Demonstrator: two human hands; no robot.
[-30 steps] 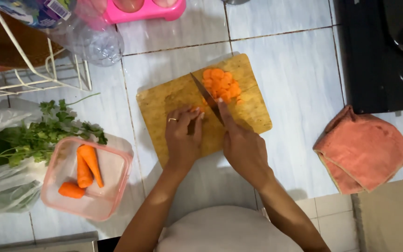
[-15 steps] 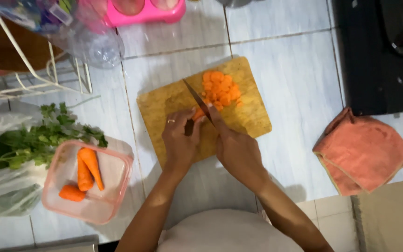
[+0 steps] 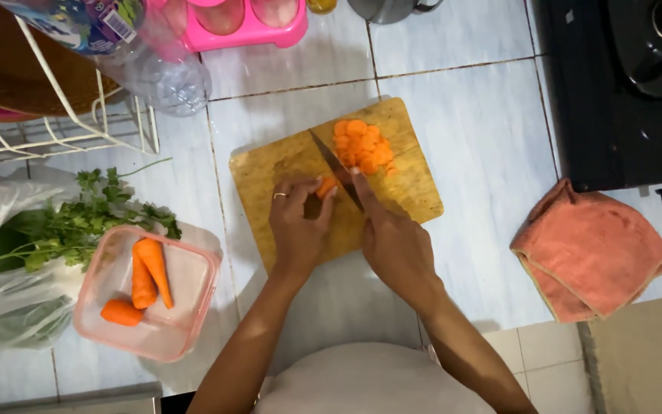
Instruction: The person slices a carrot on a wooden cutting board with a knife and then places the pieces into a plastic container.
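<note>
Carrot stub (image 3: 326, 185) lay mid-board on the wooden cutting board (image 3: 415, 195), pinched under the curled fingertips of the left hand (image 3: 299, 222). Her right hand (image 3: 394, 241) was closed around the knife (image 3: 331, 162), its blade angled toward the board's far edge beside the heap of carrot slices (image 3: 363, 146). With so little left, I'd have tucked those fingertips well back and kept the cuts short and straight down.

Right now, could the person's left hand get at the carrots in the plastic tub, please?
Probably yes. The left hand pins a carrot piece on the cutting board; the tub sits open on that side with bare counter between. It must first let go of the piece.
</note>
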